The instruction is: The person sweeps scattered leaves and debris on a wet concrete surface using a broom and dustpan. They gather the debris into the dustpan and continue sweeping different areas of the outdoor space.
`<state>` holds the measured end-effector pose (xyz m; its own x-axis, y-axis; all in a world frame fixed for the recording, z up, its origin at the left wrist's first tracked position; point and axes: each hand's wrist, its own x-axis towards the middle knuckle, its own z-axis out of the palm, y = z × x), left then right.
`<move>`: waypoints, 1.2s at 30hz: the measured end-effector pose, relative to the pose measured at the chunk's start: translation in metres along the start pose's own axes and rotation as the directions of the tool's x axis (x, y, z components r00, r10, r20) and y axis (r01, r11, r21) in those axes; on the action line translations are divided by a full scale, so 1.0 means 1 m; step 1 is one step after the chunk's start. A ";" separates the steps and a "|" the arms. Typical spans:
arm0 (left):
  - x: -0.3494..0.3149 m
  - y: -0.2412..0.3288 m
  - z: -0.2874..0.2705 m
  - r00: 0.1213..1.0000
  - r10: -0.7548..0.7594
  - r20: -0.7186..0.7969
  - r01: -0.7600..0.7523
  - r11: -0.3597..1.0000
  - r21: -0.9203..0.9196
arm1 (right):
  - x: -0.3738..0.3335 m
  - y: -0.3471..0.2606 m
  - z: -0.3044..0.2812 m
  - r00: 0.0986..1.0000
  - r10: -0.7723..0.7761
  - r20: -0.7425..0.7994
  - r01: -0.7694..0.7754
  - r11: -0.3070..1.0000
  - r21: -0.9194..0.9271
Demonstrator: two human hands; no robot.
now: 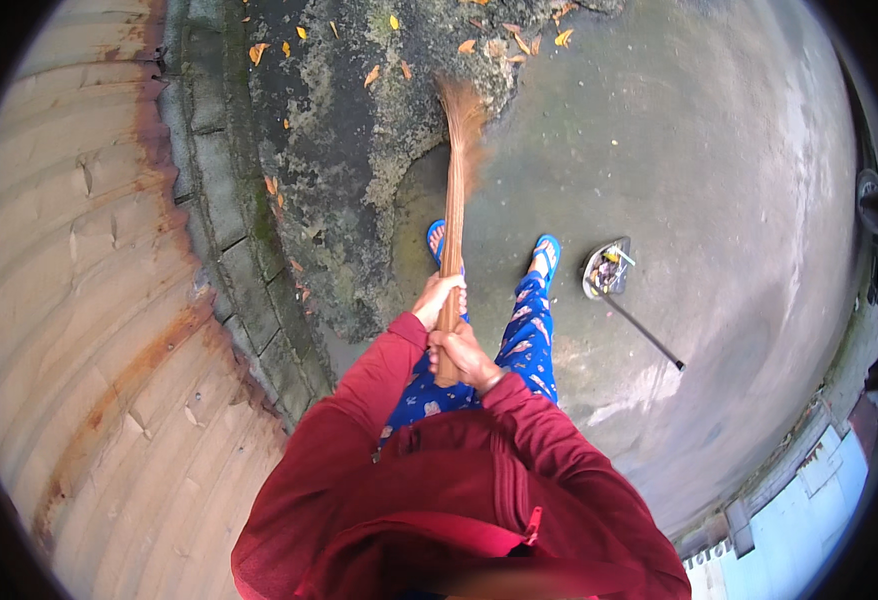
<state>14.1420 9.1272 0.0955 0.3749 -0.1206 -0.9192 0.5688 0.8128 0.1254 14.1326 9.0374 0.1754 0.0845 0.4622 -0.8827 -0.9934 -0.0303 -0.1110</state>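
Overhead fisheye view of a person gripping a grass broom (455, 210), which stands nearly vertical in the frame, just left of centre. The left hand (440, 298) is closed around the handle at mid-frame; the right hand (466, 357) is closed around it lower down, near the butt end, with a band (494, 381) at the wrist. The bristles (464, 110), blurred, fan out at upper centre over a patch of rough, dark-stained concrete (329, 140). Dry yellow and orange leaves (467, 46) are scattered across the top of the frame, with others along the patch's left margin. Right of centre, apart from both hands, a long-handled dustpan (587, 281) rests on the smoother grey pavement (719, 180) with mixed litter (608, 268) inside; its dark pole (647, 331) slants toward the lower right. Blue flip-flops (549, 252) and blue printed trousers (529, 335) appear on either side of the broom; a maroon jacket (409, 490) fills the lower centre. At left, a row of masonry blocks (221, 190) borders rust-edged corrugated sheeting (79, 280). Pale blue panels (794, 520) occupy the lower right.
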 end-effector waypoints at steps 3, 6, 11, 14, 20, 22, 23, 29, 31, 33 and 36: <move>-0.022 -0.032 0.021 0.992 0.112 -0.049 -0.105 0.986 0.127 | -0.043 -0.002 -0.017 0.978 0.102 -0.183 -0.116 0.991 -0.065; -0.037 -0.047 0.036 0.994 -0.080 -0.069 0.091 0.979 0.183 | -0.068 0.008 -0.014 0.947 0.139 -0.290 -0.179 0.977 -0.115; 0.001 -0.007 0.026 0.973 -0.228 0.037 0.220 0.964 0.151 | -0.015 -0.013 -0.006 0.976 -0.002 -0.217 0.000 1.000 -0.010; 0.013 -0.007 0.032 0.996 -0.081 -0.046 0.085 0.992 0.095 | -0.024 -0.027 -0.028 0.998 0.063 -0.027 -0.061 0.997 0.047; -0.034 -0.058 0.055 0.993 -0.091 -0.072 0.104 0.976 0.194 | -0.079 0.004 -0.033 0.945 0.162 -0.284 -0.190 0.979 -0.072; -0.021 -0.050 0.048 0.984 -0.164 0.068 0.148 0.969 0.199 | -0.059 0.000 -0.029 0.970 0.057 -0.237 -0.050 0.998 0.039; -0.005 -0.039 0.045 0.975 -0.220 0.033 0.211 0.961 0.180 | -0.047 -0.007 -0.030 0.987 -0.003 -0.160 0.002 1.000 -0.005; -0.009 -0.082 0.083 0.994 0.039 -0.106 -0.030 0.996 0.087 | -0.088 -0.033 -0.081 0.978 0.150 -0.143 -0.177 0.964 -0.199; -0.027 -0.098 0.088 0.991 -0.002 -0.137 0.015 0.996 0.091 | -0.114 -0.019 -0.084 0.969 0.168 -0.182 -0.188 0.978 -0.094; -0.034 -0.101 0.086 0.993 -0.072 -0.089 0.081 0.991 0.104 | -0.114 -0.007 -0.076 0.949 0.225 -0.221 -0.248 0.965 -0.080; -0.001 -0.067 0.063 0.946 -0.316 0.069 0.310 0.947 0.086 | -0.072 -0.012 -0.070 0.994 -0.049 -0.093 0.039 0.993 -0.110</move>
<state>14.1497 9.0369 0.1117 0.2253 -0.4101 -0.8838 0.7179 0.6831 -0.1339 14.1442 8.9426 0.2088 0.1402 0.3784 -0.9150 -0.9748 -0.1093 -0.1946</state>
